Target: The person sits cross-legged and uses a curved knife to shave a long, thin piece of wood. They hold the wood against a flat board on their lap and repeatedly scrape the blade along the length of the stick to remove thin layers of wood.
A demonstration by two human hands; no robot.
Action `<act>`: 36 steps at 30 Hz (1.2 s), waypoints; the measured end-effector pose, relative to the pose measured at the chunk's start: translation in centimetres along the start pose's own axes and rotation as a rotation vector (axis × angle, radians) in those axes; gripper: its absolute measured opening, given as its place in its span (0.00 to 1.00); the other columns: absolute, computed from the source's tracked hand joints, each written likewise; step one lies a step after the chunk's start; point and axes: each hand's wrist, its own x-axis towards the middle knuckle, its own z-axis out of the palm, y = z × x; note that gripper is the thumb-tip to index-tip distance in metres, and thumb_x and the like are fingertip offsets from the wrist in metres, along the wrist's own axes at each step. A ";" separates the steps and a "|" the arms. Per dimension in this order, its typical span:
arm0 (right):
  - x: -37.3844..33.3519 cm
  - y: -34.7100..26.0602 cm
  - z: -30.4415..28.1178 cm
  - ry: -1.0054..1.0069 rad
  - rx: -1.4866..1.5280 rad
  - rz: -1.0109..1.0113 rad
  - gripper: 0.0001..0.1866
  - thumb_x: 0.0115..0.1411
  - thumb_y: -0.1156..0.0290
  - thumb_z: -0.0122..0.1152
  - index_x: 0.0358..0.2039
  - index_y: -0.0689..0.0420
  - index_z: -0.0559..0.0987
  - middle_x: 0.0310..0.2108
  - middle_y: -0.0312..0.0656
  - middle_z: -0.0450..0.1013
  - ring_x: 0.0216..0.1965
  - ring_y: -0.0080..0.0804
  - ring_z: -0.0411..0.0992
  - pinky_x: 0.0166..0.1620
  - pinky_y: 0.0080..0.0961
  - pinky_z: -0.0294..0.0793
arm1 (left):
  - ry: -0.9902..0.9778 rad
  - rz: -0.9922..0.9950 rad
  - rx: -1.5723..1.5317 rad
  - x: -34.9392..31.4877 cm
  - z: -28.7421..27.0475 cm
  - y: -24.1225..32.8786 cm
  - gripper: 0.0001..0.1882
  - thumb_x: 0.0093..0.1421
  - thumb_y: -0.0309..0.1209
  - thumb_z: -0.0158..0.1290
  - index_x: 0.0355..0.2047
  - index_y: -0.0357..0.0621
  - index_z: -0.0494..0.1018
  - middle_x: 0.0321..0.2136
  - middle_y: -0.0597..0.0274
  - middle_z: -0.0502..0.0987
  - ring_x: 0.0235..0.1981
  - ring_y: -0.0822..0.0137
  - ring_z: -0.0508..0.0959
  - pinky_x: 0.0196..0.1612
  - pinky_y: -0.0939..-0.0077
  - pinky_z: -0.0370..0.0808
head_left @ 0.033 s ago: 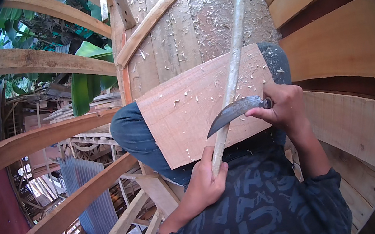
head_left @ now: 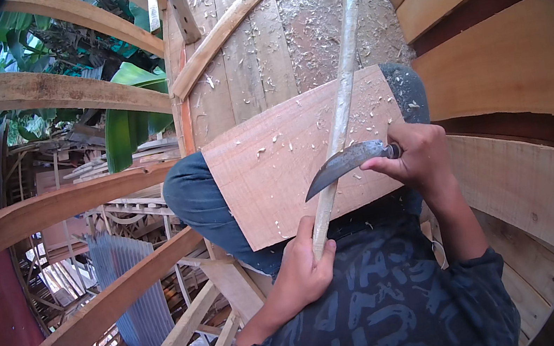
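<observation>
Hardly anything had shifted: the curved knife [head_left: 346, 162] and the right hand [head_left: 420, 155] had edged slightly farther up the stick [head_left: 345, 96], away from the person's body, while the left hand [head_left: 305, 269] looked to be where it was. From where I stood, the wooden board [head_left: 250, 184] across the person's lap was the easiest thing to steer by. Above it slanted the pale stick, its lower part reaching just past the board's near edge and its upper length running well beyond the far edge; whether it touched the board I couldn't tell. Near that lower end, just off the board's near edge, the left hand had its fingers clamped around the stick. Beside the board's right edge, the right hand had its fingers wrapped tight on the knife's handle, the thumb laid toward the base of the blade. That blade crossed the stick over the board's nearer half, its tip pointing toward the board's left side. Curled shavings [head_left: 260, 152] were scattered on the board, and plenty more lay on the plank floor [head_left: 245, 96] beyond it. On that floor, past the board's far edge, a long strip of wood [head_left: 229, 34] lay at a slant. Jeans-clad knees [head_left: 188, 189] stuck out at the board's left side and far right corner.
</observation>
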 end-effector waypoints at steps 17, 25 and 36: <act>3.0 0.0 1.8 0.010 0.610 0.285 0.30 0.57 0.46 0.54 0.19 0.65 0.72 0.11 0.38 0.59 0.16 0.21 0.56 0.20 0.27 0.57 | 0.031 0.087 -0.204 -0.1 -2.4 -2.3 0.12 0.56 0.29 0.49 0.38 0.37 0.62 0.24 0.63 0.66 0.26 0.72 0.67 0.32 0.77 0.65; 2.7 -6.0 3.8 -0.264 1.896 0.410 0.30 0.56 0.57 0.60 0.54 0.58 0.63 0.16 0.30 0.63 0.09 0.13 0.56 0.11 0.13 0.52 | 0.267 0.260 0.261 1.7 -1.4 -0.5 0.22 0.57 0.33 0.52 0.44 0.37 0.55 0.25 0.47 0.68 0.26 0.60 0.73 0.32 0.67 0.69; 3.8 -4.9 2.8 -0.156 1.565 0.436 0.25 0.50 0.71 0.62 0.50 0.61 0.69 0.25 0.32 0.69 0.20 0.14 0.64 0.22 0.11 0.62 | -0.274 0.068 -0.541 5.4 -2.0 1.5 0.26 0.53 0.34 0.59 0.48 0.35 0.64 0.29 0.64 0.73 0.28 0.77 0.73 0.31 0.80 0.71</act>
